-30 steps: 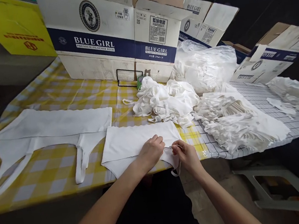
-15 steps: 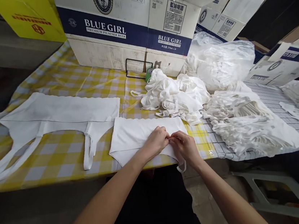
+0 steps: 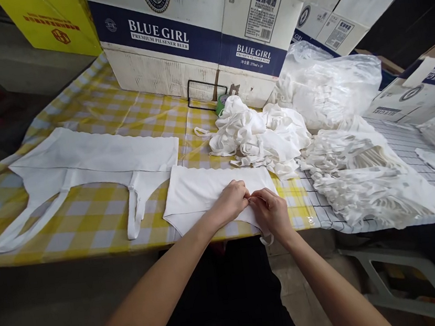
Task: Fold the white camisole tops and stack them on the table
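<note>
The left hand [image 3: 233, 202] and right hand [image 3: 273, 210], fingertips together, both pinch a thin strap [image 3: 267, 240] of the white camisole [image 3: 200, 187] lying on the yellow-checked tablecloth [image 3: 97, 215], beside a second camisole [image 3: 109, 152].

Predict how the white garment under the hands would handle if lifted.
The white garment would probably hang floppy: its strap already droops past the table edge. It is likely light, since it looks like thin fabric. It seems unlikely to roll or tip if pushed, lying mostly flat on the checked tablecloth.
</note>
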`<action>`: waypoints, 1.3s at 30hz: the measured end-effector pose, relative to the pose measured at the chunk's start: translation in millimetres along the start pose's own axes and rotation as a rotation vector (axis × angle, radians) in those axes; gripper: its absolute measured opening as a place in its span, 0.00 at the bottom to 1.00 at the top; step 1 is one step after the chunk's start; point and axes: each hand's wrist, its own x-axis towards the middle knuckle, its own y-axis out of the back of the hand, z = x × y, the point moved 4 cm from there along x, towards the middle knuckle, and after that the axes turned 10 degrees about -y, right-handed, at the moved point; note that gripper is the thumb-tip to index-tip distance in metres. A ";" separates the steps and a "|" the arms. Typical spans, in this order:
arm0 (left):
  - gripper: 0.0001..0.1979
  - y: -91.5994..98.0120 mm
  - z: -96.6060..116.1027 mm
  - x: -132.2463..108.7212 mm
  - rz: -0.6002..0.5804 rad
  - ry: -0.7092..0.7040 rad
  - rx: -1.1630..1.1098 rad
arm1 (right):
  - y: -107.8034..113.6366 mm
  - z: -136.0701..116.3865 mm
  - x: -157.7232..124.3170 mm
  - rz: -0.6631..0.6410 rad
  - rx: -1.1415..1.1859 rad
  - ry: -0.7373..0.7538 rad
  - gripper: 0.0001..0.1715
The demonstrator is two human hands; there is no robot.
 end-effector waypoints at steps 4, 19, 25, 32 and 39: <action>0.07 -1.3 -1.7 0.7 0.002 0.004 -0.008 | -1.8 0.8 -0.9 0.024 -0.014 0.023 0.10; 0.08 -1.9 -1.9 0.5 0.013 0.001 -0.066 | 6.6 3.4 -9.1 -0.015 -0.224 0.037 0.13; 0.11 14.2 0.8 -14.4 -0.144 -0.095 -0.127 | 20.8 11.7 -57.2 -0.237 0.493 -0.500 0.20; 0.18 21.5 8.4 -39.1 -0.303 -0.136 -0.137 | 8.7 39.8 -155.7 0.069 0.734 -0.717 0.23; 0.21 66.6 5.0 -79.5 -0.035 0.016 -0.120 | -45.8 74.6 -200.3 0.005 0.806 -0.996 0.26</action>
